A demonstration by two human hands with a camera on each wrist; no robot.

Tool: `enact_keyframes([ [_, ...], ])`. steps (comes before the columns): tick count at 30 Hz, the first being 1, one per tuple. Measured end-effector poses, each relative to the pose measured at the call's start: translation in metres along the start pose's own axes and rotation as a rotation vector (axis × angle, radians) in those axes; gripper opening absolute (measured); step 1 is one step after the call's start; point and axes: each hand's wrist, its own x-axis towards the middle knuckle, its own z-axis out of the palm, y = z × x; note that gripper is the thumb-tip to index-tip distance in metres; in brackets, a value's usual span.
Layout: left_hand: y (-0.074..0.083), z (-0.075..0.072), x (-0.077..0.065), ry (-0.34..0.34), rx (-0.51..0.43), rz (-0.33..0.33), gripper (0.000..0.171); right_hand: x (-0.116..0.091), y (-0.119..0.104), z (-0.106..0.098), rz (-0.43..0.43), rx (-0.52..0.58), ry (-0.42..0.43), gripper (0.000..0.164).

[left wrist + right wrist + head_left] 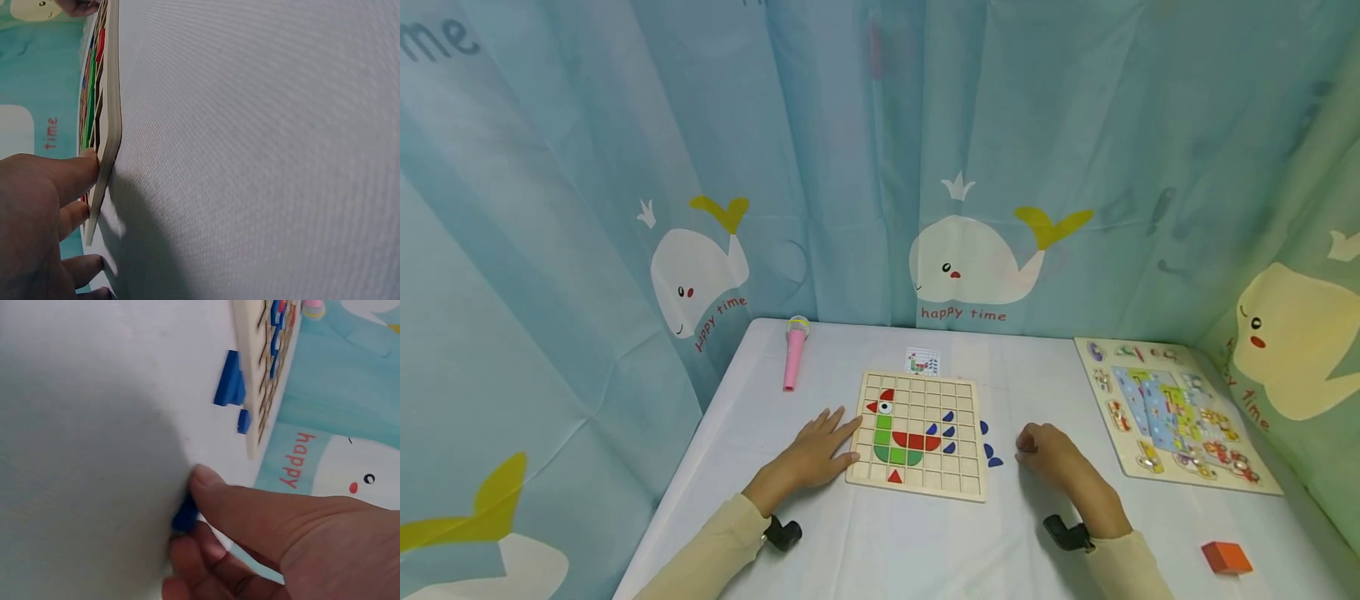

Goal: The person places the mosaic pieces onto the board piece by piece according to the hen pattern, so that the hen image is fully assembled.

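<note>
A wooden grid board (951, 483) lies on the table, with red, green and blue pieces set in its squares in the shape of a bird. My left hand (816, 450) rests at the board's left edge, its thumb and fingers spread and touching the rim. To the right of the board, my right hand (1051, 454) pinches a blue piece (185, 514) between thumb and fingers, just above the cloth; its full outline is hidden. Between that hand and the board lie several loose blue half-round pieces (995, 462).
Behind the board lies a small pattern card (922, 362). A pink toy microphone (793, 354) is at the back left. A picture puzzle board (1180, 417) lies at the right, with an orange block (1227, 557) nearer the front. Curtains (865, 167) hang around the table.
</note>
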Motion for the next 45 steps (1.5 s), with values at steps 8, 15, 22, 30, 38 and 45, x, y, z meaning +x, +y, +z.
enact_keyframes([
  [8, -0.004, 0.003, 0.003, -0.001, -0.004, -0.004, 0.065, -0.001, 0.006, 0.003, -0.055, 0.053, 0.125, 0.004],
  [15, -0.005, 0.003, 0.004, -0.009, 0.003, -0.004, 0.066, 0.006, 0.019, -0.004, -0.050, 0.059, 0.166, 0.010],
  [22, -0.004, 0.003, 0.004, -0.008, 0.004, -0.006, 0.065, 0.009, 0.027, -0.008, -0.025, 0.055, 0.211, 0.010],
  [30, -0.002, 0.002, 0.001, -0.003, -0.007, -0.005, 0.065, 0.003, 0.028, -0.014, 0.009, 0.058, 0.187, 0.015],
  [38, -0.001, 0.002, 0.001, 0.001, -0.006, 0.003, 0.065, 0.002, 0.026, -0.013, 0.016, 0.035, 0.180, 0.014],
  [45, -0.001, 0.001, -0.001, 0.009, -0.004, 0.004, 0.065, 0.011, 0.017, -0.004, 0.042, 0.047, 0.188, 0.014],
])
